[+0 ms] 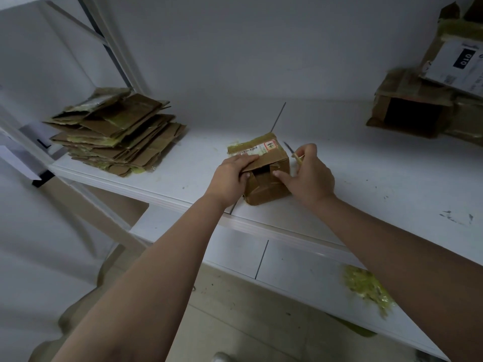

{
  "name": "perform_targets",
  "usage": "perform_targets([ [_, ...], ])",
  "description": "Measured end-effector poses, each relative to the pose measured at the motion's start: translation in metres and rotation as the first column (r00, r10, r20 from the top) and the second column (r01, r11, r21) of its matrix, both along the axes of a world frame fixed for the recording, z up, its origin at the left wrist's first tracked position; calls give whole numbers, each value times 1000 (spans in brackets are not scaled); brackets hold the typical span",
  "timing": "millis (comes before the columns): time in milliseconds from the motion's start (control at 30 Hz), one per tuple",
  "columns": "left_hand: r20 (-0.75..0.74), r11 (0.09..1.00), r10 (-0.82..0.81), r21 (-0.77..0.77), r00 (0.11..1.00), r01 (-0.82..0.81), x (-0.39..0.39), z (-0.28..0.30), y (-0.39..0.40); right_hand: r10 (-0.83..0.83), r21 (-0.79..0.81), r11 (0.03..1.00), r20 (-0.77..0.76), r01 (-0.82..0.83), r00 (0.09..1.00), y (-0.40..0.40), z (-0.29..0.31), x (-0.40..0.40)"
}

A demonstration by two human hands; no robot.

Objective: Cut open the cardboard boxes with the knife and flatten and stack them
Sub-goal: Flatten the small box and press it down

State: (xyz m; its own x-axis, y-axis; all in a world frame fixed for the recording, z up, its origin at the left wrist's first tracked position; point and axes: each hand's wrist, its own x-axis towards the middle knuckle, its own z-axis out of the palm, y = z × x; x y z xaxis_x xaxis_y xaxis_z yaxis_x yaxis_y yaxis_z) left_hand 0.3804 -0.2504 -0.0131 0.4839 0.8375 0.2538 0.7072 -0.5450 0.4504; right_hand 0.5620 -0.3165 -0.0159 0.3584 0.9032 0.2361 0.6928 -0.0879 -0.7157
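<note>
Box gripped between left hand and knife-pinching right hand.

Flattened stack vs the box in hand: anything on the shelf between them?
Nothing: in the head view the white shelf is bare between the flattened cardboard stack and the small box both hands are on.

A small brown cardboard box, taped and labelled on top, is seen on the white shelf with its near flaps parted. A knife lies beside it. Flattened cardboard is stacked far left; unopened boxes are piled far right.
</note>
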Motion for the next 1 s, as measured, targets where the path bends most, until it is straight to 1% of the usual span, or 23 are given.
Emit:
perform_targets([
  [67,2,1000,5,-1,1000,-5,1,0,-1,-66,-34,997,44,67,997,5,3,-9],
  [200,2,1000,18,-11,1000,-18,1,0,-1,-120,-87,987,124,131,985,18,6,-23],
  [267,1,1000,18,-7,1000,-18,2,1,-2,-124,-108,984,149,141,981,23,7,-24],
  [367,-6,1000,4,7,1000,-4,3,1,-3,-73,-129,987,169,96,983,22,9,-17],
  [500,-35,1000,-15,-6,999,15,2,3,-2,22,-140,990,146,-2,989,10,10,-7],
  [633,-94,999,-17,-47,995,13,3,10,-3,14,-110,994,54,-8,998,-2,10,10],
  [700,-75,999,25,-37,997,-28,9,13,-6,50,-76,996,35,-47,998,-6,11,16],
  [767,-27,988,151,17,988,-151,18,11,-13,99,-48,994,25,-98,995,-12,12,19],
  [833,3,953,299,46,954,-299,28,8,-23,117,-41,992,37,-115,992,-17,13,23],
  [867,5,943,328,54,945,-328,32,7,-27,116,-39,993,52,-114,992,-19,12,25],
  [933,44,959,282,12,958,-283,35,6,-31,112,-39,993,94,-109,989,-23,10,30],
  [1000,122,984,157,-109,980,-145,33,9,-32,105,-44,994,128,-101,986,-27,7,36],
])
